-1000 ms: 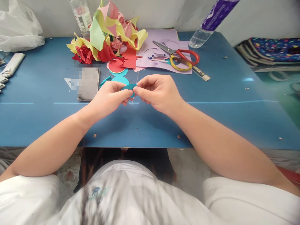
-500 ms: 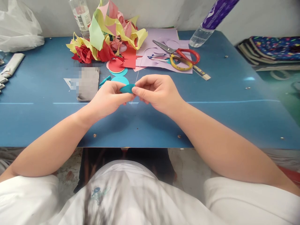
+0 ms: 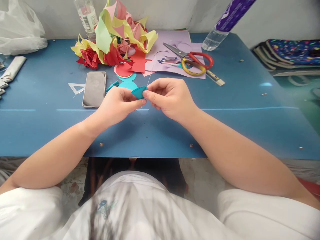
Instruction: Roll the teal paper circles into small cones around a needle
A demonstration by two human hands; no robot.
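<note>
Both hands are mid-frame, over the blue table (image 3: 150, 140). Left hand (image 3: 116, 103) pinches a folded teal paper piece (image 3: 138, 92) between thumb and fingers. Right hand (image 3: 170, 96) pinches the same piece at its right end, thumb and forefinger closed, other fingers curled under. Piece sits dead centre of frame, between the two hands. Thin pale line (image 3: 149, 80) runs up from right fingertips; wire or thread, can't tell.

Just above the left hand: flat teal disc (image 3: 128, 85), red disc (image 3: 123, 70) above that. Phone (image 3: 95, 88) left of that hand, clear set square (image 3: 75, 88) beside it.

Upper centre: crumpled coloured paper (image 3: 115, 36). Right of it, lavender sheets (image 3: 172, 36) with scissors (image 3: 185, 55) on top, red and yellow handles. Purple-labelled bottle (image 3: 226, 23) upper right, plastic bag (image 3: 21, 30) upper left.
</note>
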